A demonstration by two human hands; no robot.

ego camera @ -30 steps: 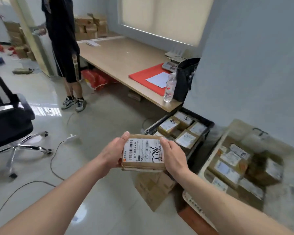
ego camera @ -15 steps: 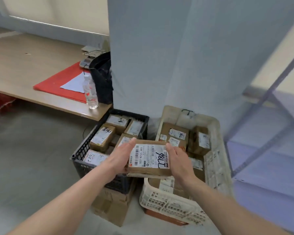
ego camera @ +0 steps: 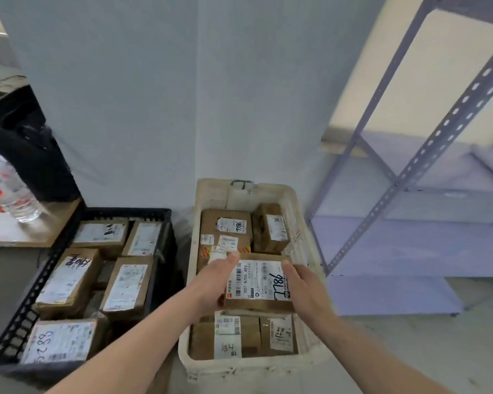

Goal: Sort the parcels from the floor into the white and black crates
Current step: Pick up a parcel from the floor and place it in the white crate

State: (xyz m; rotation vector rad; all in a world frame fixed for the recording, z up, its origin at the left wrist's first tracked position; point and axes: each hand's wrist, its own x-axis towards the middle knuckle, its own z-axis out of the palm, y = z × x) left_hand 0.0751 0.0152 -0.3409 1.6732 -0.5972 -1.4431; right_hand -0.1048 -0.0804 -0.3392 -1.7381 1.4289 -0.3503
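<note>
The left hand (ego camera: 215, 281) and the right hand (ego camera: 306, 291) hold one brown parcel (ego camera: 256, 282) between them. Each hand grips one short side, with the thumb on top beside the white label. The parcel is over the white crate (ego camera: 214, 194), above other parcels (ego camera: 225, 227) that lie inside it; I cannot tell if it touches them. Just left of the left hand stands the black crate (ego camera: 125, 213), also holding parcels. Further left is a worktop (ego camera: 40, 228) with a water bottle (ego camera: 15, 194). Right of the right hand stands a metal shelf (ego camera: 410, 170).
</note>
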